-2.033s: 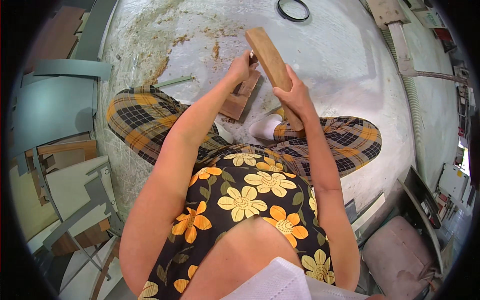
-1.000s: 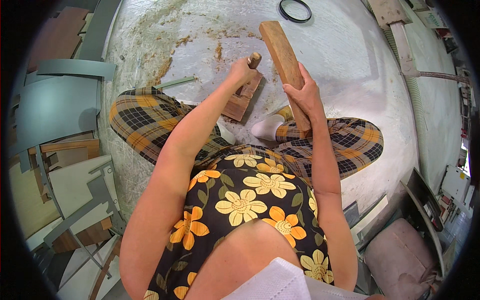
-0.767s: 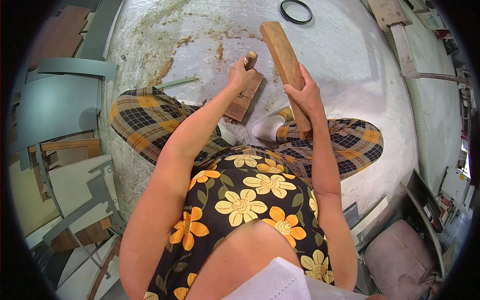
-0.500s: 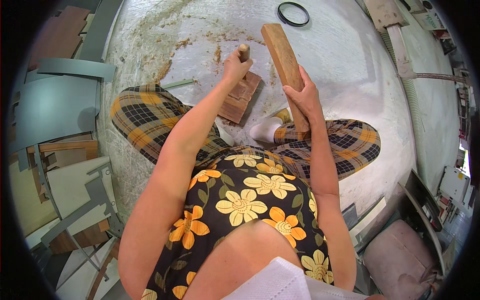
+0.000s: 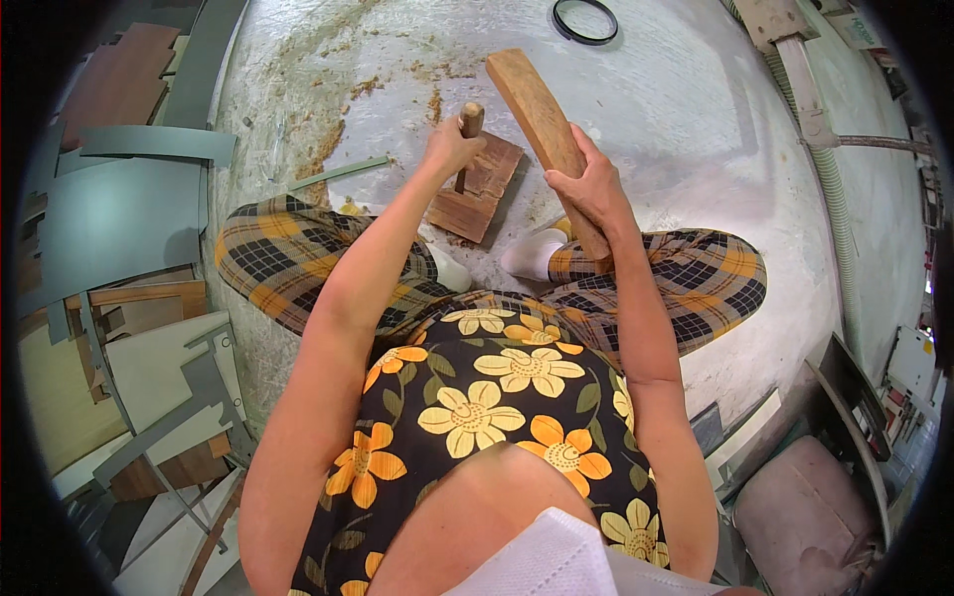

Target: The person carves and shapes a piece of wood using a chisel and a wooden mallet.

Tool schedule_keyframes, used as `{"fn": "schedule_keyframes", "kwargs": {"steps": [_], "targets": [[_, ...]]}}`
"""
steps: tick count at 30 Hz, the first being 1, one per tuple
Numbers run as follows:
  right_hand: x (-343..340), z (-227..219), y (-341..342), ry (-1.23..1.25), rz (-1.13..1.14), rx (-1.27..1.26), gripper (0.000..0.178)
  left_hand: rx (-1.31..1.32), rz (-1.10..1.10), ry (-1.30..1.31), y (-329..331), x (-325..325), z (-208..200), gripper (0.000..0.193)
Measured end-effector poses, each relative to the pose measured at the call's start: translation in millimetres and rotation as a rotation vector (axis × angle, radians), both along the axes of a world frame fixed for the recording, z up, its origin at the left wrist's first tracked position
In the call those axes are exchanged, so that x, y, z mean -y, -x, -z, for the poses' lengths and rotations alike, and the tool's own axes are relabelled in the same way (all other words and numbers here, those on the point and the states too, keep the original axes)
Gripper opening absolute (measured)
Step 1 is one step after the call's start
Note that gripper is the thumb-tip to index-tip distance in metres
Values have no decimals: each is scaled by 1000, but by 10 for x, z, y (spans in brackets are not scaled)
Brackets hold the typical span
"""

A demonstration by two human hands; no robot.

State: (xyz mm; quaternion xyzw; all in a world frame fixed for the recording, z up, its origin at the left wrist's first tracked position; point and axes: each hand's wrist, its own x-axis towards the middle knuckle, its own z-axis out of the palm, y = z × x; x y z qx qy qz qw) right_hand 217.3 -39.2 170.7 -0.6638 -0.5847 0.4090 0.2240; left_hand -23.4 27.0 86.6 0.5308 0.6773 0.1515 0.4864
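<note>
My left hand (image 5: pixel 453 149) is wrapped round the wooden handle of a chisel (image 5: pixel 471 119). The chisel stands nearly upright, its dark blade reaching down to a reddish-brown wooden block (image 5: pixel 467 217) that lies on the floor between my feet. Notches show in the block's upper face, partly covered by my left hand. My right hand (image 5: pixel 593 189) grips a long, thick wooden bar (image 5: pixel 532 99) around its lower half. The bar slants up and to the left, its far end raised near the chisel handle but apart from it.
Wood shavings (image 5: pixel 434 102) are scattered over the pale floor. A thin green strip (image 5: pixel 341 172) lies left of the block. A black ring (image 5: pixel 584 22) rests farther off. Sheet offcuts (image 5: pixel 119 223) pile up at left; a ribbed hose (image 5: pixel 838 233) runs along the right.
My left hand has shifted slightly left and nearer, and the chisel blade now shows against the block. The bar in my right hand has moved to the left, closer to the chisel.
</note>
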Motion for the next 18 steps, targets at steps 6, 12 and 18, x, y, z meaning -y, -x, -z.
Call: {"fn": "schedule_keyframes", "kwargs": {"steps": [6,12,18], "targets": [[-18,-56,21,38,-3,-15,96,34,-69,-75,-40,178,79,34],[-12,-36,21,4,-9,15,96,-12,-110,-206,-90,312,195,41],[-9,-7,-3,-28,-8,-2,94,71,-132,-226,-106,333,227,43]]}}
